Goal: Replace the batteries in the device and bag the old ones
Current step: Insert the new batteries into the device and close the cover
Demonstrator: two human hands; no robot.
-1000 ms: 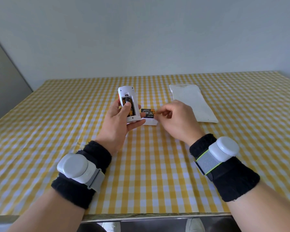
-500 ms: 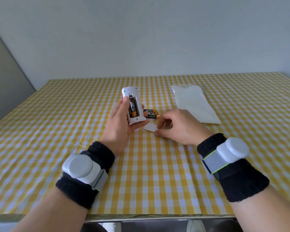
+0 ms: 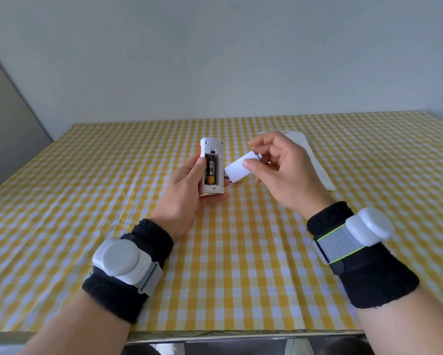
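Note:
My left hand [image 3: 187,190] holds a white device [image 3: 211,149] upright above the table, back side toward me. Its battery compartment is uncovered and black-and-gold batteries [image 3: 211,171] sit inside it. My right hand [image 3: 282,172] pinches the white battery cover [image 3: 238,170] between thumb and fingers, just right of the device and lifted off the table. A sliver of the loose batteries [image 3: 226,176] on the cloth shows between device and cover; the rest is hidden. The white bag [image 3: 317,162] lies flat behind my right hand, partly covered by it.
The table wears a yellow-and-white checked cloth [image 3: 241,252]. Its front edge [image 3: 241,334] runs just below my wrists. A pale wall stands behind the table and a grey panel [image 3: 8,139] is at the left.
My right hand has picked the white cover up off the cloth and raised it beside the device. My left hand has lifted the device a little and tilted it more upright.

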